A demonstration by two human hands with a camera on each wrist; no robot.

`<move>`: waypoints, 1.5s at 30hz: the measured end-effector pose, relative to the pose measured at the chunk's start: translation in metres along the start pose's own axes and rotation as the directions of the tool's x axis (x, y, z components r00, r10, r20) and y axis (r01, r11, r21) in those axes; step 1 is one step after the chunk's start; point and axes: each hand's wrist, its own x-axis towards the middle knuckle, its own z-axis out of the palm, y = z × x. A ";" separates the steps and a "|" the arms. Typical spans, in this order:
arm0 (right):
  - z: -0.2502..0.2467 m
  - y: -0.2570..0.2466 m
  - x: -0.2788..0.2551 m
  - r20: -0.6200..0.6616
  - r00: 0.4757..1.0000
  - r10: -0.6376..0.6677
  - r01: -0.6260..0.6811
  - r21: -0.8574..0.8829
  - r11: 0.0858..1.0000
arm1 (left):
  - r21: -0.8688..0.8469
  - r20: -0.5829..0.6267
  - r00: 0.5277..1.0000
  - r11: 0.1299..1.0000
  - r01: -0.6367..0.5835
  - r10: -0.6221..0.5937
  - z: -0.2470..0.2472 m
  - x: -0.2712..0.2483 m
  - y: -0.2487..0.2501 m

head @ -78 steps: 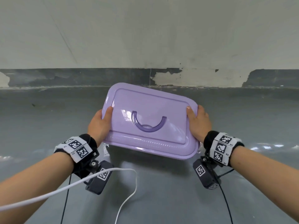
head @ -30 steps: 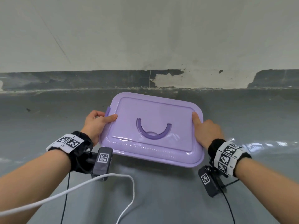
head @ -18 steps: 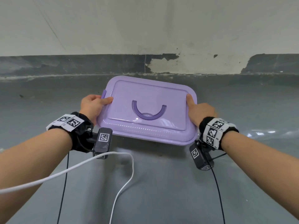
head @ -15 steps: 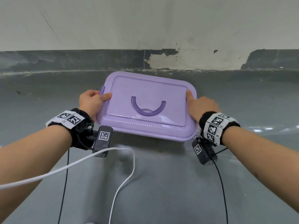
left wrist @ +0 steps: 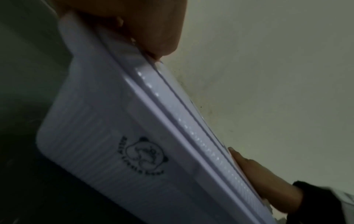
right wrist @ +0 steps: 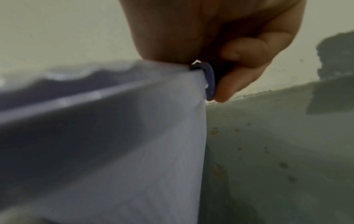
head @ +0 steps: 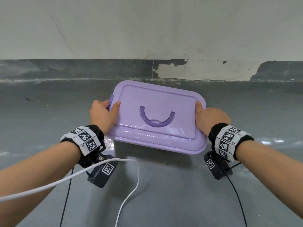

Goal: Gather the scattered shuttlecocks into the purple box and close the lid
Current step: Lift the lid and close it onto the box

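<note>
Two hands on the purple box point(head: 157, 141), one at each short end; lid point(head: 155, 104) sits on top, handle recess facing up.

Left to right: left hand point(head: 102, 114) has its thumb flat on the lid's corner and its fingers curled round the darker purple side latch point(head: 111, 100), which stands up beside the rim. Half a second back that latch was in the same raised spot, so it has not snapped down yet. Left wrist view shows the lid's edge point(left wrist: 172, 97) lying along the box rim with no obvious gap.

Right hand point(head: 211, 117): thumb on the lid, fingers wrapped over the end. Right wrist view shows fingertips point(right wrist: 228, 89) pulling on the right latch point(right wrist: 209, 81); whether it is locked I can't tell.

Box has barely shifted over the last second, apart from a head-camera wobble. No shuttlecocks visible on the grey floor point(head: 164, 194), presumably all inside; can't confirm through the lid.

My read: gathering done, lid seated, only the latching left. Watch the left one.
</note>
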 end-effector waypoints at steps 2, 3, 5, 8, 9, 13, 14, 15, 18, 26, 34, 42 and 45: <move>0.001 0.003 0.002 0.037 0.999 -0.001 -0.001 0.064 0.998 | -0.097 0.054 0.997 0.994 0.057 -0.052 -0.003 0.004 -0.003; 0.003 0.005 0.004 0.058 0.998 -0.011 0.006 0.091 0.996 | -0.160 0.079 0.994 0.983 0.090 -0.078 -0.003 0.007 -0.005; 0.005 0.006 0.007 0.088 0.996 -0.022 0.008 0.157 0.988 | -0.229 0.119 0.986 0.964 0.138 -0.113 -0.004 0.009 -0.005; 0.011 0.007 0.010 0.103 0.994 0.047 -0.075 0.283 0.956 | -0.309 0.163 0.973 0.928 0.210 -0.166 -0.005 0.013 -0.005; 0.014 0.010 0.012 0.116 0.990 0.080 -0.117 0.361 0.925 | -0.329 0.173 0.968 0.916 0.230 -0.181 -0.006 0.014 -0.006; 0.025 0.024 0.013 0.172 0.983 0.065 -0.172 0.730 0.661 | -0.284 0.225 0.953 0.922 0.262 -0.201 -0.007 0.020 -0.014; 0.026 0.024 0.009 0.178 0.983 0.039 -0.163 0.763 0.626 | -0.193 0.215 0.960 0.956 0.221 -0.179 -0.006 0.019 -0.013; 0.029 0.024 0.007 0.190 0.982 0.014 -0.155 0.756 0.635 | -0.094 0.206 0.967 0.980 0.175 -0.153 -0.006 0.017 -0.012; 0.033 0.025 0.000 0.110 0.994 -0.015 -0.064 0.680 0.730 | 0.063 0.188 0.978 0.995 0.082 -0.093 -0.003 0.016 -0.012; 0.028 0.020 -0.004 -0.019 1.000 0.011 0.002 0.585 0.811 | 0.111 0.063 0.997 0.993 0.038 -0.045 0.001 0.018 -0.016; 0.015 -0.002 0.029 -0.056 0.998 0.001 0.029 0.538 0.843 | 0.098 0.037 0.993 0.990 0.105 -0.109 -0.003 0.034 -0.001; 0.009 -0.001 0.020 -0.033 0.997 0.066 -0.037 0.554 0.831 | -0.138 0.103 0.938 0.929 0.342 -0.330 -0.040 0.038 -0.017; 0.012 -0.004 0.019 -0.063 0.994 0.090 -0.040 0.558 0.829 | -0.151 0.135 0.918 0.908 0.390 -0.372 -0.050 0.034 -0.022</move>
